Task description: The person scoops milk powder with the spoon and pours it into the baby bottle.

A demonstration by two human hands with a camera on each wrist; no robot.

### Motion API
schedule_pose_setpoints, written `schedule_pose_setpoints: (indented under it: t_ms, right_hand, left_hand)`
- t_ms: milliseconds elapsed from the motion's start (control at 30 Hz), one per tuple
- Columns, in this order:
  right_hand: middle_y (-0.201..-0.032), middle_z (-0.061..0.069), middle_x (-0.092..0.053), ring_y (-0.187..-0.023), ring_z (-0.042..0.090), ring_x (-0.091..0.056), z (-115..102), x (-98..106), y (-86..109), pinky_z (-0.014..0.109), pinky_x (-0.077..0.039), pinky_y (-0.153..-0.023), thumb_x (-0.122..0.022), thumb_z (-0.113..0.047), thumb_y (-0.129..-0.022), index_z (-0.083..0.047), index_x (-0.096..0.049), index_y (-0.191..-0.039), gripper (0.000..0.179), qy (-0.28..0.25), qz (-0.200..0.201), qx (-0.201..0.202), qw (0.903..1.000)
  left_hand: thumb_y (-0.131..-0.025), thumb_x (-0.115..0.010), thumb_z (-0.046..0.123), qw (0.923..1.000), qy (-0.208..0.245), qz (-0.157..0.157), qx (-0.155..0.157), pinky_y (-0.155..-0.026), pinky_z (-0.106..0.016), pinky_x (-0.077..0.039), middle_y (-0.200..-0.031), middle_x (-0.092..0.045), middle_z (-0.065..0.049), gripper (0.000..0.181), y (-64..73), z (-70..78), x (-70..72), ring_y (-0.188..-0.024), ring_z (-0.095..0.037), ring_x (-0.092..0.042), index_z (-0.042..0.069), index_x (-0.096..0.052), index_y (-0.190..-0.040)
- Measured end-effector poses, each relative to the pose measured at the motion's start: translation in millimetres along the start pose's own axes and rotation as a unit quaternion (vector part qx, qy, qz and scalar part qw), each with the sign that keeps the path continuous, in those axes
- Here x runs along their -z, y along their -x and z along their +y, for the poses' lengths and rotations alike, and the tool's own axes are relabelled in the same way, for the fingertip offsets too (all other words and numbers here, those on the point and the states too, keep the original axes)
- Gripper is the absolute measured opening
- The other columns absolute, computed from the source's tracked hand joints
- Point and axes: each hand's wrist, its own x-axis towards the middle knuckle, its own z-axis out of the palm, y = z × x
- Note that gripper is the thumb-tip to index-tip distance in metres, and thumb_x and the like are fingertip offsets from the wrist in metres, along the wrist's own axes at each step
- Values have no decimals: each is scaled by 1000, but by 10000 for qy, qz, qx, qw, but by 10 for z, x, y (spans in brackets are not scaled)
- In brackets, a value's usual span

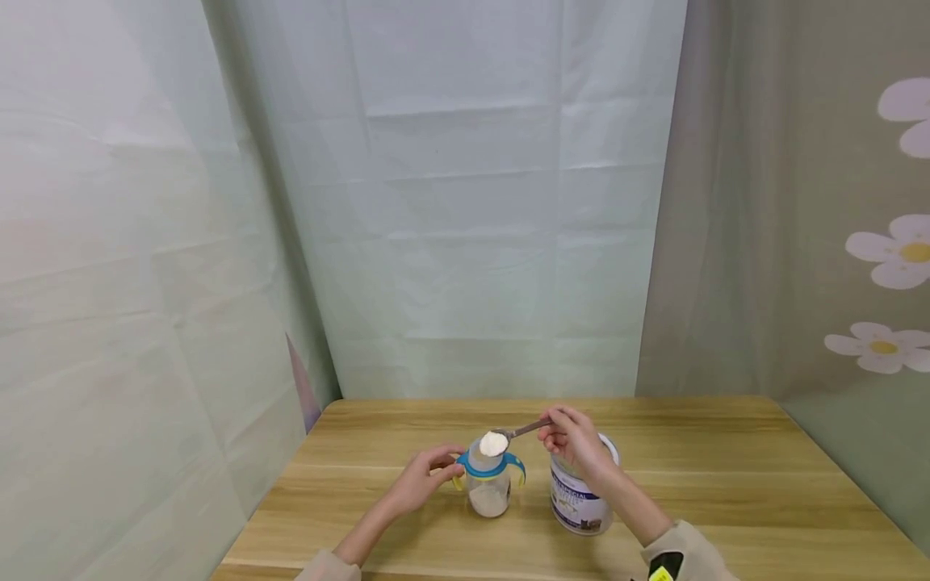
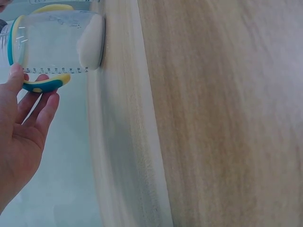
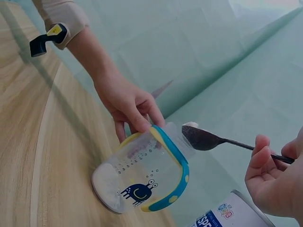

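A clear baby bottle (image 1: 488, 494) with blue and yellow handles stands on the table, white powder lying in its bottom. My left hand (image 1: 423, 482) grips the bottle's left handle (image 2: 45, 85) between thumb and fingers. In my right hand (image 1: 574, 442) is the handle of a metal spoon (image 3: 206, 139), pinched by the fingers. Heaped white powder (image 1: 494, 444) fills the spoon's bowl, which is right over the bottle's open mouth. Below my right hand stands a white and purple milk powder can (image 1: 577, 504), its top partly hidden by the hand.
The wooden table (image 1: 697, 468) reaches back to a pale green curtain (image 1: 479, 242). Another hanging cloth with white flowers (image 1: 901, 250) is at the right. The can stands just right of the bottle.
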Motion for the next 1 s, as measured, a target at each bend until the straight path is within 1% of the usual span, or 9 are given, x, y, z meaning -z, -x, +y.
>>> schedule_pose_setpoints:
  t_ms: [67,133,233,300,467,633,733,867,1000]
  right_hand:
    - [-75,1,-60,-64,8,-51,3,-17,7,17,-45,-58,-38,-19,-105,0,-50,-104,22,31,44,30,10000]
    - [-75,1,-60,-63,8,-52,5,-36,11,18,-45,-58,-39,-18,-105,0,-51,-104,22,72,88,76,9999]
    - [-75,2,-60,-62,8,-52,8,-53,15,18,-45,-57,-40,-19,-105,1,-52,-104,23,209,105,200,9995]
    - [-75,1,-61,-62,8,-53,19,-59,13,18,-44,-56,-42,-19,-104,1,-53,-105,23,414,106,298,9986]
    - [-77,1,-63,-63,8,-54,38,-78,18,18,-45,-56,-46,-23,-103,3,-55,-109,28,887,55,514,9947]
    - [-77,0,-63,-63,8,-55,40,-86,26,19,-46,-56,-47,-23,-103,5,-54,-110,30,1031,-55,620,9927]
    - [-77,0,-62,-63,8,-55,41,-84,29,19,-46,-56,-46,-23,-103,7,-53,-111,32,1107,-172,678,9914]
    - [-77,1,-62,-62,8,-54,42,-88,33,18,-45,-55,-47,-21,-103,10,-54,-111,32,1153,-250,775,9900]
    - [-76,2,-62,-61,7,-54,44,-92,26,17,-44,-55,-49,-19,-102,12,-54,-110,32,1245,-291,870,9880]
  left_hand:
    - [-97,-57,15,10000,-35,38,-55,-79,-22,-52,-100,-71,-16,28,-14,-81,-14,-93,-26,-66,7,-61,-124]
    - [-97,-58,18,9999,-21,58,-95,-79,-22,-52,-100,-72,-13,28,-18,-128,-15,-93,-20,-66,9,-61,-123]
    - [-96,-59,22,9999,25,78,-146,-82,-23,-52,-101,-72,-9,29,-20,-155,-14,-93,-15,-66,10,-62,-123]
    - [-96,-59,24,9998,45,87,-148,-83,-23,-52,-103,-72,-8,30,-19,-159,-11,-93,-14,-66,11,-63,-123]
    - [-97,-57,22,9998,-103,94,-146,-86,-23,-51,-108,-71,-7,29,-16,-136,-12,-94,-16,-67,10,-63,-123]
    - [-98,-56,14,9997,-195,95,-126,-85,-23,-51,-110,-70,-11,29,7,-50,-19,-95,-25,-67,5,-61,-125]
    - [-98,-55,11,9997,-171,101,-137,-84,-23,-52,-111,-70,-14,29,15,-29,-21,-95,-25,-67,3,-61,-125]
    - [-98,-56,18,9996,-215,124,-138,-83,-22,-51,-111,-70,-9,30,0,-102,-25,-95,-16,-66,8,-63,-125]
    - [-97,-56,27,9999,-57,77,-128,-83,-22,-52,-110,-71,-4,31,-23,-182,-25,-95,-10,-65,14,-64,-123]
